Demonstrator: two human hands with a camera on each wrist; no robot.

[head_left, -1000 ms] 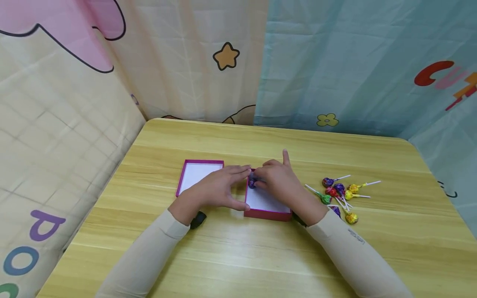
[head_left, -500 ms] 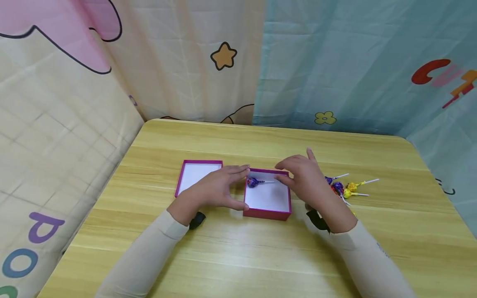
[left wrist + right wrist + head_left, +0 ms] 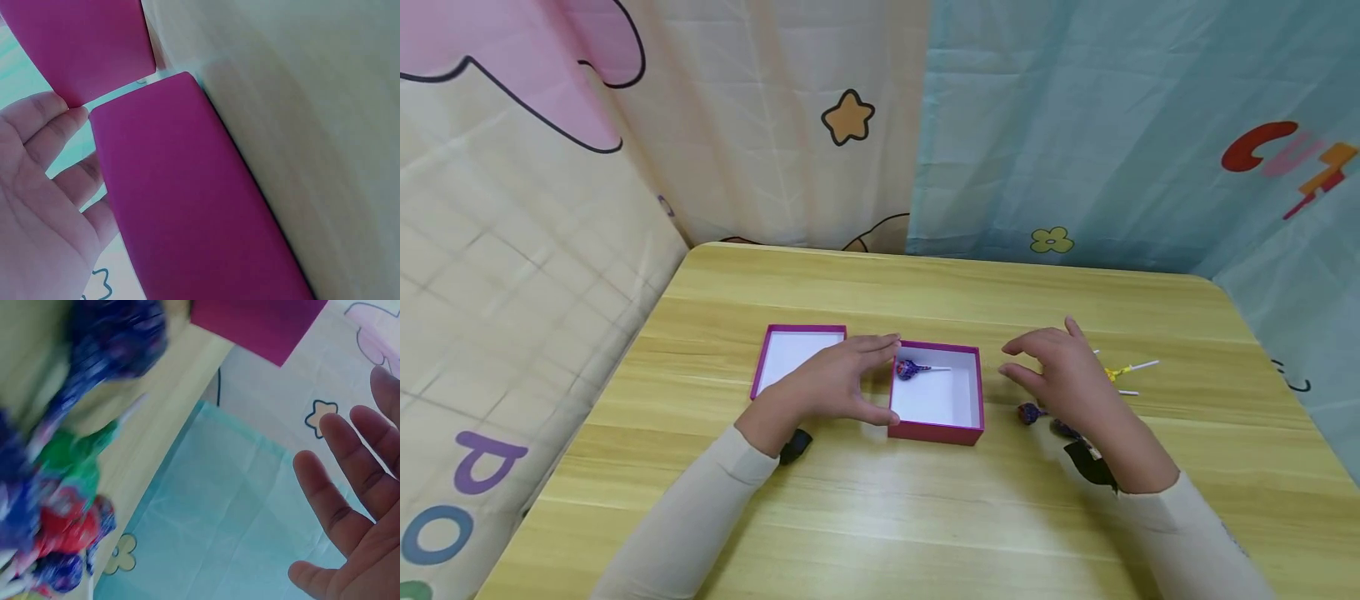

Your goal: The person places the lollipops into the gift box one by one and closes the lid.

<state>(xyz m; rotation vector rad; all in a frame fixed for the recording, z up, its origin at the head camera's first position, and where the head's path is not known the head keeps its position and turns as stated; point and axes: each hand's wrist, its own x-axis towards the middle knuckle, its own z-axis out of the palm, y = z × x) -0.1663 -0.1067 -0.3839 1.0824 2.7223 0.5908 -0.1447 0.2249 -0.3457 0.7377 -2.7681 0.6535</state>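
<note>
An open magenta box (image 3: 936, 435) with a white inside holds a purple-wrapped lollipop (image 3: 907, 369), lying with its white stick pointing right. My left hand (image 3: 831, 379) spans the box's left side, thumb at the near corner and fingertips at the far one. The left wrist view shows these fingertips right at the box (image 3: 94, 50). Right of the box, my right hand (image 3: 1067, 375) hovers over the table with nothing in it, fingers apart. Under and beside it lie several lollipops, among them a purple one (image 3: 1028, 413), a green one (image 3: 75, 456) and a red one (image 3: 69, 531).
The box's lid (image 3: 797, 350) lies inside up on the wooden table (image 3: 880, 517), left of the box and partly behind my left hand. Yellow lollipops (image 3: 1116, 373) show beyond the right hand. Printed curtains (image 3: 760, 150) hang along the table's far and left sides.
My right hand has let go of the purple lollipop inside the box and moved right, over the loose lollipops. The left hand stays at the box's left side.
</note>
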